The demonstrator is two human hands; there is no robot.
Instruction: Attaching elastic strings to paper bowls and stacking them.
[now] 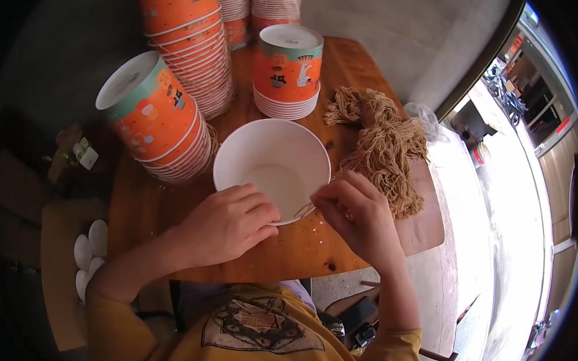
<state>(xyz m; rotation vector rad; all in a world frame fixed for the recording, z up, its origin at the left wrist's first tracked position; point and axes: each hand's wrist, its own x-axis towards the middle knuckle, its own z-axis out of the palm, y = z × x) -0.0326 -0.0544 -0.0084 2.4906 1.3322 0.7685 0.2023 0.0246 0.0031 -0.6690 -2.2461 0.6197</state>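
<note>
1. Wooden table, head view: white tub near the middle, tan yarn to its right.
2. Your left hand pinches the tub's near rim.
3. Your right hand, fingertips nearly together, holds a thin strand at the near-right rim.

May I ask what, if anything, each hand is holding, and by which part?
The left hand holds the tub by its near rim; the right hand seems to pinch a thin strand, but where is unclear.

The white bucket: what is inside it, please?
Inside the bucket, its white wall and round bottom show. A thin string shows at the near rim, beside the right hand. The left hand covers part of the near side; what lies behind it cannot be seen.
</note>
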